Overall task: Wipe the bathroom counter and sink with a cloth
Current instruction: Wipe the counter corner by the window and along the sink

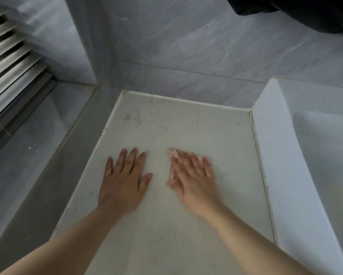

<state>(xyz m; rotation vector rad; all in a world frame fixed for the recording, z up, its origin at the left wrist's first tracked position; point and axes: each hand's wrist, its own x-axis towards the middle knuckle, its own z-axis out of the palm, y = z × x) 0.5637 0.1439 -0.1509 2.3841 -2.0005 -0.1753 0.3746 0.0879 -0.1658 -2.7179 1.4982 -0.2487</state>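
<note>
From the head camera we look down on the pale table, which sits in a corner of grey marbled wall tiles. Our left hand lies flat on the table, palm down, with its fingers straight and a little apart. It holds nothing.

Our right hand is just beside it but not touching it, and it is blurred. Its fingers look stretched out and spread, pressing down on a pinkish-white cloth. The cloth lies on the table under that hand and shows past the fingertips and along the thumb side. We cannot make out its full outline.

Thin dark hairs and smudges mark the table near the far left corner, well beyond both hands. The white sink stands against the table's right edge, with its side wall rising above the surface. A slatted vent is at the far left, and a dark object hangs at the top right.
</note>
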